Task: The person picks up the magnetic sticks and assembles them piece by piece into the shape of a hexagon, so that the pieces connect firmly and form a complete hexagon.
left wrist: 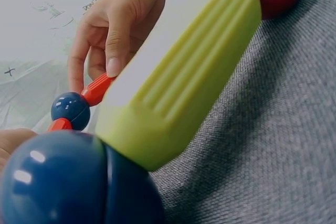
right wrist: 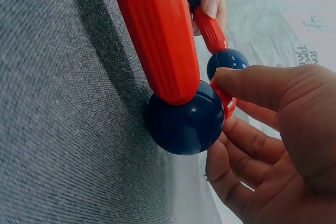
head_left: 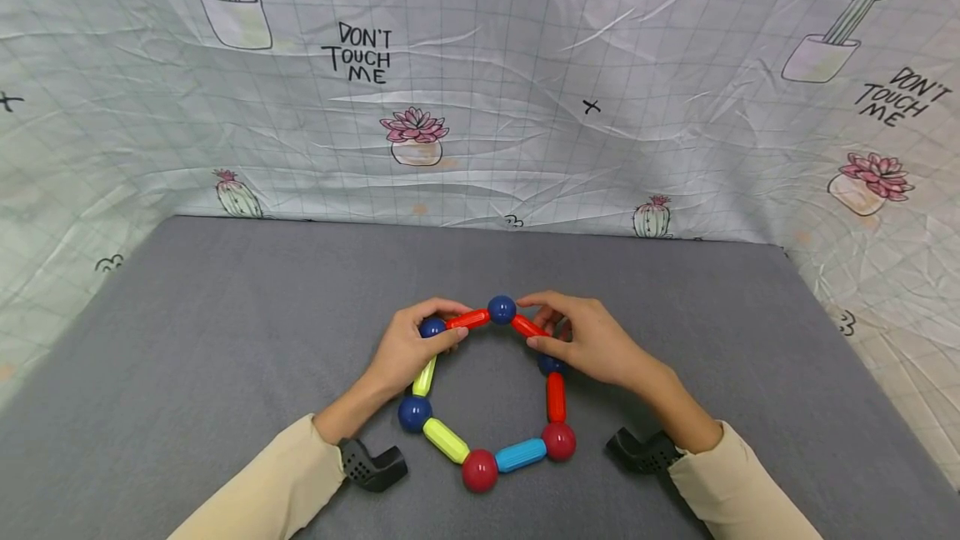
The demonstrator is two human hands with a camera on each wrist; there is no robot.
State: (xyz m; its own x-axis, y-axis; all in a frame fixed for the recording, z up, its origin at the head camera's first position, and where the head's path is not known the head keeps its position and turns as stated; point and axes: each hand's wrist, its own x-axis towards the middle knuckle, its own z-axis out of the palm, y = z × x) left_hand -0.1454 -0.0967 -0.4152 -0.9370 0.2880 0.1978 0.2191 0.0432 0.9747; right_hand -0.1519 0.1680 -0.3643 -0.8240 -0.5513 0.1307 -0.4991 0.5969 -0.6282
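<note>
A closed ring of toy balls and ribbed rods lies on the grey tabletop. Its far corner is a blue ball (head_left: 502,309) between two red rods. My left hand (head_left: 405,348) pinches the left red rod (head_left: 471,319) by thumb and fingers, next to another blue ball (head_left: 432,327). With thumb and fingers, my right hand (head_left: 592,340) grips the right red rod (head_left: 527,325); a blue ball (right wrist: 185,121) at its near end shows in the right wrist view. Down the left side run yellow-green rods (head_left: 446,440), one large in the left wrist view.
Red balls (head_left: 480,471) and a light-blue rod (head_left: 521,455) form the ring's near side, with a red rod (head_left: 556,398) on the right. Black wrist mounts (head_left: 372,467) sit at both cuffs. A printed cloth (head_left: 510,148) hangs behind the grey table (head_left: 247,298).
</note>
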